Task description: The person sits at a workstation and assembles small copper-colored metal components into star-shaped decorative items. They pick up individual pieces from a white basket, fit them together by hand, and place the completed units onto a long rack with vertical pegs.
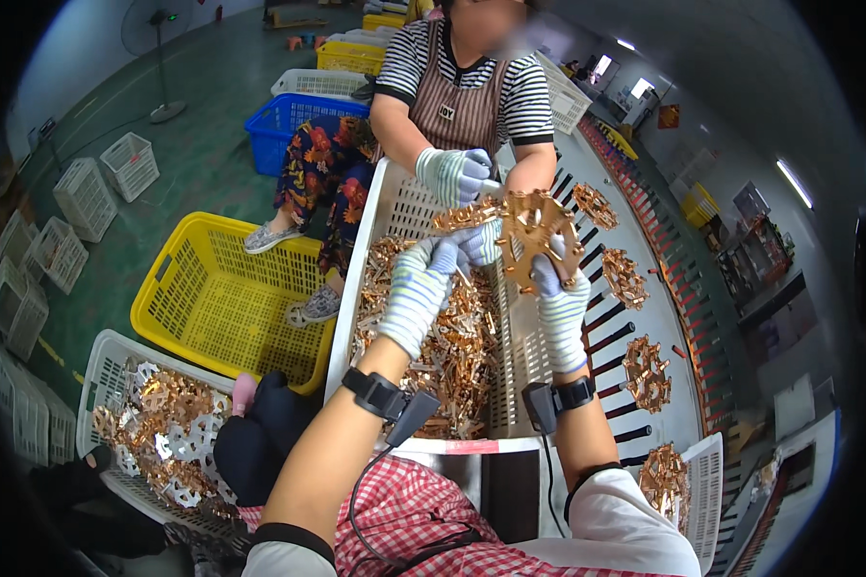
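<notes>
Both of my hands wear striped knit gloves. My right hand grips the lower right edge of a round copper-coloured plate with a toothed rim and cutouts, thumb across its face. My left hand is closed in a pinch left of the plate; what its fingertips hold, if anything, is hidden. Under both hands stands a white slatted crate with many small copper-coloured metal pieces in it. Across from me, a co-worker's gloved hands work close to mine, near another copper-coloured part seen edge-on.
Copper-coloured round parts hang along dark rods on my right. A yellow basket stands at left, beside a white basket of stamped metal parts. A blue crate is behind. The co-worker sits opposite.
</notes>
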Tool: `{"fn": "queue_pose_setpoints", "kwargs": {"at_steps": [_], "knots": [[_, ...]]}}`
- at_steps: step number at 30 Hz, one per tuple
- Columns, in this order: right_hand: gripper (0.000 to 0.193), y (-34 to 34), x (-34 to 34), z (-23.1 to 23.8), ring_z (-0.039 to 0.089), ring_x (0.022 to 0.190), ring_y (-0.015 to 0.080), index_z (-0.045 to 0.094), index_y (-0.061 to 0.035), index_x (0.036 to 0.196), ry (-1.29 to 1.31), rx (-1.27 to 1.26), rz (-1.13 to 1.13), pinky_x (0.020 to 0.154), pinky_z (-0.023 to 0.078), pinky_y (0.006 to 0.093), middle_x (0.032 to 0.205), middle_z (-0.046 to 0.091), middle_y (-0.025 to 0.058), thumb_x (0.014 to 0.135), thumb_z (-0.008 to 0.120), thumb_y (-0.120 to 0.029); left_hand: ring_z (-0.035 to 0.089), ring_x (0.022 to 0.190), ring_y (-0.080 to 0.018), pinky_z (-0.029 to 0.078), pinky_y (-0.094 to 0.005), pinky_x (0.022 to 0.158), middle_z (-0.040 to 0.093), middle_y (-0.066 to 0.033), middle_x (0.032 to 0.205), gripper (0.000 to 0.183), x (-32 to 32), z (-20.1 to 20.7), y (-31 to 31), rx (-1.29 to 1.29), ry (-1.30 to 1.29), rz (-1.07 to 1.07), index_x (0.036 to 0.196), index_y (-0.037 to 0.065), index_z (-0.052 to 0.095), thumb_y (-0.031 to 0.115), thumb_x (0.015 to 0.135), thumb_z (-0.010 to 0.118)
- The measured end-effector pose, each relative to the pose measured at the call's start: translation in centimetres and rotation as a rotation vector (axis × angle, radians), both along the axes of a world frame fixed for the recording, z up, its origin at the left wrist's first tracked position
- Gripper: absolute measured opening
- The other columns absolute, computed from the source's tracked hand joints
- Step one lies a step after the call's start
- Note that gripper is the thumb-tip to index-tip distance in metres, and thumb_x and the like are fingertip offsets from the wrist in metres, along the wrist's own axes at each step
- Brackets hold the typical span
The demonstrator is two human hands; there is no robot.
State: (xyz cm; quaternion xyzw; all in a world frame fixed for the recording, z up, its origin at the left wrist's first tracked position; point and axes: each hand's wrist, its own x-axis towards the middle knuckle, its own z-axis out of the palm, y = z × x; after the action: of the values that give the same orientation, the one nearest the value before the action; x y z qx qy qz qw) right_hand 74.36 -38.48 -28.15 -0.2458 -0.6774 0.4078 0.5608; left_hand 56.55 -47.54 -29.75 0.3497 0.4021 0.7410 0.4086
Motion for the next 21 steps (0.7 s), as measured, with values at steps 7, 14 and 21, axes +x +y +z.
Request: {"fn": "queue_pose_setpoints", "kwargs": {"at_steps": [7, 14, 21], "knots": [[0.025, -1.6, -0.7, -1.1, 0.053, 0.066, 0.0061, 0.066, -0.0018, 0.096, -0.316, 0.029, 0.165, 0.062, 0.044, 0.0246, 0.071, 0.062, -0.0008, 0.083, 0.072, -0.022, 0.047, 0.053, -0.0094, 0.042, -0.0266, 0.048, 0.056, -0.0018, 0.071, 0.022, -0.9, -1.5, 1.5, 0.023, 0.320, 0.421, 0.090, 0.005, 0.057, 0.026, 0.096, 0.053], [0.025, -3.0, -0.3, 0.3, 0.051, 0.057, 0.0049, 0.069, -0.0025, 0.088, -0.400, 0.066, 0.107, 0.054, 0.041, 0.0233, 0.060, 0.058, -0.0024, 0.084, 0.071, -0.027, 0.050, 0.054, -0.0078, 0.042, -0.0222, 0.050, 0.059, -0.0024, 0.069, 0.031, -0.5, 0.3, 0.4, -0.195, 0.073, 0.140, 0.090, 0.006, 0.062, 0.035, 0.094, 0.054], [0.026, -0.6, 0.1, -0.8, 0.053, 0.071, 0.0044, 0.065, -0.0008, 0.108, -0.166, -0.031, 0.090, 0.065, 0.045, 0.0226, 0.083, 0.064, -0.0017, 0.085, 0.068, -0.013, 0.046, 0.060, -0.0028, 0.040, -0.0198, 0.055, 0.056, 0.0030, 0.072, 0.024, 1.3, -0.5, 0.9, 0.055, 0.310, 0.229, 0.093, 0.005, 0.060, 0.029, 0.091, 0.062]]}}
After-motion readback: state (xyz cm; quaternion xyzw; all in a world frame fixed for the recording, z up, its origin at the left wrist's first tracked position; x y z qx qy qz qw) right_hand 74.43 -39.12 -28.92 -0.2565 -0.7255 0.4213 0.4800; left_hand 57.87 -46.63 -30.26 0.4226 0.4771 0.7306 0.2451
